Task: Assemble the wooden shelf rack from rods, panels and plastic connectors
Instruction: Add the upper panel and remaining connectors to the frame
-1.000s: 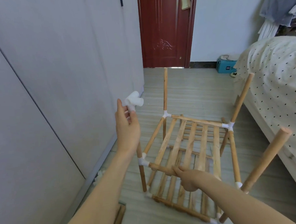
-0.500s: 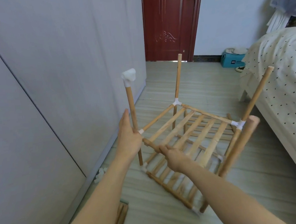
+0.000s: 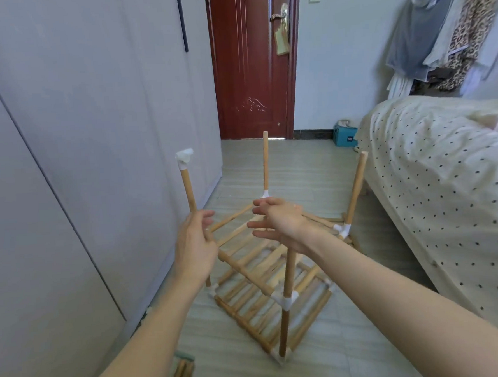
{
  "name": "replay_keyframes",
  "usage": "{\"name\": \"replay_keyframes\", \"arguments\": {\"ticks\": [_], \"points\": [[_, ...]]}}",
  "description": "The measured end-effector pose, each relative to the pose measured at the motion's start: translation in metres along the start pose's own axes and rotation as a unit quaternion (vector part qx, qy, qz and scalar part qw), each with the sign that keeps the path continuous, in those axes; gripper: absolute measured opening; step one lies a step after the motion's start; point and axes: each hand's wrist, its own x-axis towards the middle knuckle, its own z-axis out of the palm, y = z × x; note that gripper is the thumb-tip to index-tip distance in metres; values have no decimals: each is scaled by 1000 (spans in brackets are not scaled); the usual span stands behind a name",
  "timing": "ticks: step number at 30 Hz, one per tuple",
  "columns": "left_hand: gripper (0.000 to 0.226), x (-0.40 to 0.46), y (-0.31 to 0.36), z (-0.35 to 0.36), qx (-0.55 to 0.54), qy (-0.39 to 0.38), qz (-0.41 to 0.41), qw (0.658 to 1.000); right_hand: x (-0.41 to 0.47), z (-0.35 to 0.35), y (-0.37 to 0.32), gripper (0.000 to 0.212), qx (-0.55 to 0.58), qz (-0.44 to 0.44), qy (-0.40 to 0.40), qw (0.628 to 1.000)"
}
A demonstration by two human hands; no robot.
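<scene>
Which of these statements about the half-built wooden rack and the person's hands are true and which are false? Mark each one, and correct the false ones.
1. The left hand grips an upright rod. True.
2. Every upright rod carries a white connector on top. False: only the rod in the left hand is capped with a white connector; the far rod and the rod by the bed have bare tops.
3. The right hand holds a connector. False: its fingers are spread and hold nothing.
4. The red door behind the rack is shut. True.
5. The rack stands on the bed. False: it stands on the floor beside the bed.
</scene>
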Motion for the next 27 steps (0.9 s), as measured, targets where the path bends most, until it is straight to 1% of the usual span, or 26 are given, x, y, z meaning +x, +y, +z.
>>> {"name": "replay_keyframes", "arguments": {"ticks": [3,5,8,10,13,16,17,19,21,22,23,25,27], "points": [[38,-19,29,2,24,29,148,988,-34,-24,-16,23,48,-7,-36,998],[36,-33,48,8,33,18,231,972,-49,-45,-21,23,52,-15,-37,998],[31,-55,71,27,66,-43,331,940,-59,-83,-16,23,35,-32,19,999],[28,-71,78,46,70,-104,364,923,-58,-106,-4,23,9,-25,60,998],[26,-91,75,86,103,-189,364,906,-49,-131,23,24,-59,2,98,993],[42,-98,63,129,132,-263,294,909,-31,-151,56,28,-131,33,112,984],[48,-97,56,143,156,-291,268,905,-24,-156,69,29,-158,42,108,981],[59,-95,37,166,210,-354,233,881,-9,-168,93,33,-216,50,89,971],[72,-90,19,182,263,-399,243,844,6,-179,114,37,-263,57,67,961],[77,-87,11,188,288,-413,253,826,14,-183,122,39,-278,61,56,957],[79,-84,5,194,309,-418,254,816,21,-186,129,41,-291,62,47,954],[78,-74,-5,201,338,-411,226,816,37,-190,141,43,-320,64,33,945],[71,-61,-20,204,358,-404,184,821,51,-192,151,45,-353,70,22,933]]}}
